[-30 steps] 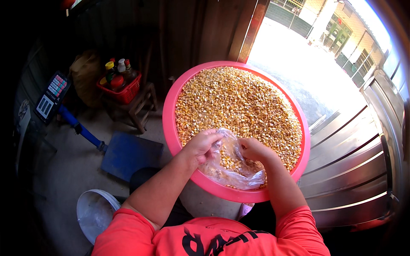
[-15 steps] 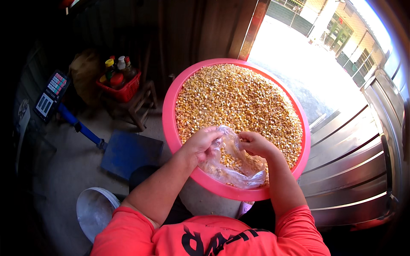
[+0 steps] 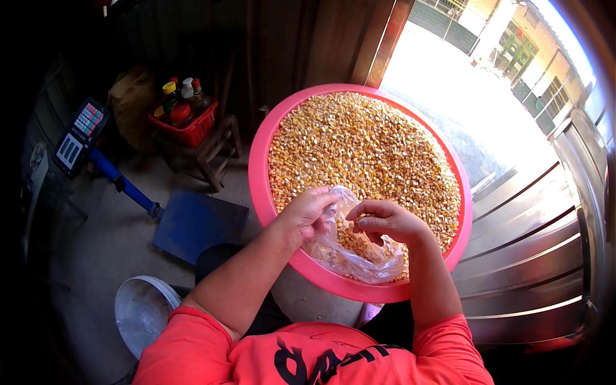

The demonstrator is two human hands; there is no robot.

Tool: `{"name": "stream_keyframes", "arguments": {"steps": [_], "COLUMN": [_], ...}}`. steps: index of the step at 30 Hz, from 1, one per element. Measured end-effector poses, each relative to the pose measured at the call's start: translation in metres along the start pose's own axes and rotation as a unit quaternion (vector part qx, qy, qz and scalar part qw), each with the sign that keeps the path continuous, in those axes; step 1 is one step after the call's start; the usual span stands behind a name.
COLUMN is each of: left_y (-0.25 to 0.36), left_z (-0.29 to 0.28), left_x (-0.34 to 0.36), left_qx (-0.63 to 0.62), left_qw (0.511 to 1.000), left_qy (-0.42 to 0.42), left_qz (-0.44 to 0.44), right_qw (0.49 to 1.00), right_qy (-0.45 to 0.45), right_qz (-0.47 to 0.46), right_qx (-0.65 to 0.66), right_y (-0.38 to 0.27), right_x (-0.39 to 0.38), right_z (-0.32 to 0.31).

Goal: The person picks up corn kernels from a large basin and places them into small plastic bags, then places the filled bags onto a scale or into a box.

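Clear plastic bag (image 3: 351,264) with corn kernels (image 3: 347,237) lies inside the pink basin (image 3: 259,168), near side, its rim pinched in the left hand (image 3: 308,214); the right hand (image 3: 393,223) curls above, its grip impossible to tell.

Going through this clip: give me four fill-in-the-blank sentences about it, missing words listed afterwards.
1. The left grip holds the edge of a clear plastic ____.
2. The wide pink basin is full of ____ kernels.
3. The white bucket is to the ____ of the basin.
4. The scale platform is coloured ____.

Missing words: bag; corn; left; blue.
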State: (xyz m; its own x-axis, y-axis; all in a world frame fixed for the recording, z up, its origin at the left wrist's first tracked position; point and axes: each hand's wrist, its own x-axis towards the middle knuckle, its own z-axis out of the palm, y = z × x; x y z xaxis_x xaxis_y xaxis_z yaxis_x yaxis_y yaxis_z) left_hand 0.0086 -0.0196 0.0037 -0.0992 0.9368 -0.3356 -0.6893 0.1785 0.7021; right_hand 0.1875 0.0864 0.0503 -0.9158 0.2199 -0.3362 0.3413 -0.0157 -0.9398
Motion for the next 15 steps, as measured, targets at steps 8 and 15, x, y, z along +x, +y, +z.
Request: {"name": "stream_keyframes", "arguments": {"steps": [8,15], "left_y": [-0.0051,-0.0024], "left_z": [-0.0056,-0.0048], "left_x": [0.0092,0.0052], "left_qx": [-0.009,-0.008], "left_qw": [1.0,1.0], "left_qy": [-0.002,-0.003], "left_qz": [0.008,0.005], "right_qw": [0.982,0.963], "right_qy": [-0.138,-0.133], "right_qz": [0.079,0.105], "right_qx": [-0.103,-0.209], "right_y": [-0.0038,-0.0009], "right_x": [-0.0025,-0.0026], "right_z": [-0.0009,0.0028]}}
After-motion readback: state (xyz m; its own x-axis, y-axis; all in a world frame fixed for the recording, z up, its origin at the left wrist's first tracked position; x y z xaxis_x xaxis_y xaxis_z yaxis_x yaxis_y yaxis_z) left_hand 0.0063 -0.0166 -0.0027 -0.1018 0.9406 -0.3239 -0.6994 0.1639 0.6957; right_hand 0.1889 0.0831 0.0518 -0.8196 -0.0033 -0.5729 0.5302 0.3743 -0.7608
